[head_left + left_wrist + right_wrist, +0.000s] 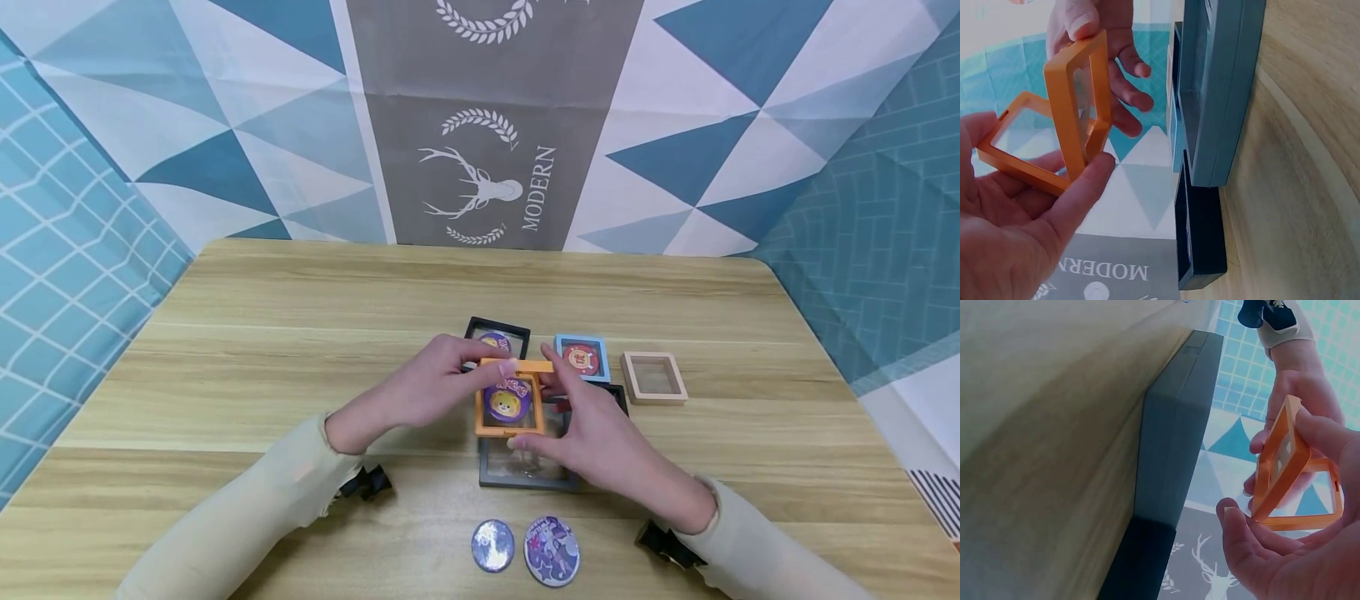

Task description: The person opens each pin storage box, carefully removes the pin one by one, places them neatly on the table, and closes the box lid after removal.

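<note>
Above the table, both hands hold an orange display frame (pixel 510 433), its two halves spread apart at an angle. Inside it sits a round purple badge (pixel 506 402) with a yellow bear. My left hand (pixel 423 383) grips the far half, thumb on its edge, fingers behind. My right hand (pixel 600 433) spans the near half, its thumb at the lower edge and a finger by the upper right corner. In the left wrist view the orange frame (pixel 1060 125) shows its hinged halves; the right wrist view shows the frame (pixel 1285 456) from the other side.
Under the hands lies a large grey frame (pixel 525 479), partly hidden. Around it are a black frame (pixel 501 323) with a badge, a blue frame (pixel 604 358) with a red badge, another black frame (pixel 619 396) and a pink frame (pixel 654 400). Two badges (pixel 492 546) (pixel 552 550) lie nearest me.
</note>
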Available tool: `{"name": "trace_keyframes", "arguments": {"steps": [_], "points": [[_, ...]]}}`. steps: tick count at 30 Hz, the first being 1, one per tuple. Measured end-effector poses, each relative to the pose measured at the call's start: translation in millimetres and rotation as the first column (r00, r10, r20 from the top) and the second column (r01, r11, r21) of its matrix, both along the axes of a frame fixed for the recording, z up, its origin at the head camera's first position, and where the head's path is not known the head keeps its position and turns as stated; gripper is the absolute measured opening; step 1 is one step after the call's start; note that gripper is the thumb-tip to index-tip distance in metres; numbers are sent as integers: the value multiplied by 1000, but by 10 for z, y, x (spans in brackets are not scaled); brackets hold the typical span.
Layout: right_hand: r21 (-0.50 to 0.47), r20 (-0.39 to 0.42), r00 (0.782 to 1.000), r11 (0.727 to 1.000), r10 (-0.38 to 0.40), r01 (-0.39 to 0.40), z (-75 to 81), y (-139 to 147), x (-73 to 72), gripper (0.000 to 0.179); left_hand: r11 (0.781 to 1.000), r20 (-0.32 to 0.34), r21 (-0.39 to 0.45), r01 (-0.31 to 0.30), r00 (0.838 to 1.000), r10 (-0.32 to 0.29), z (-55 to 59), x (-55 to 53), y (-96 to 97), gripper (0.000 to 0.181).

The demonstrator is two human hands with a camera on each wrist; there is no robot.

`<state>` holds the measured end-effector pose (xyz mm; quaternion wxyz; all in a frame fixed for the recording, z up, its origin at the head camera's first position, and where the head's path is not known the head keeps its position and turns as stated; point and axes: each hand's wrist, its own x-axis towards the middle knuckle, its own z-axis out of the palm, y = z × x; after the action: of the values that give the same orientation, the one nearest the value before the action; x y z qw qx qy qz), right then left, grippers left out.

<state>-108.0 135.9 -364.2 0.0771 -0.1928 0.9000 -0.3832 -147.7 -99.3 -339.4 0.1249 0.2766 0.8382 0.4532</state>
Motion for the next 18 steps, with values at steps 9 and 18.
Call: {"name": "trace_keyframes", "arguments": {"steps": [9, 18], "points": [[142, -210, 978, 990, 15, 15, -46, 31, -31, 75, 991, 15, -60, -116, 993, 117, -55, -8, 42, 44], [219, -255, 967, 975, 25, 32, -87, 37, -71, 55, 997, 38, -44, -71, 997, 73, -117, 63, 140, 35]]}}
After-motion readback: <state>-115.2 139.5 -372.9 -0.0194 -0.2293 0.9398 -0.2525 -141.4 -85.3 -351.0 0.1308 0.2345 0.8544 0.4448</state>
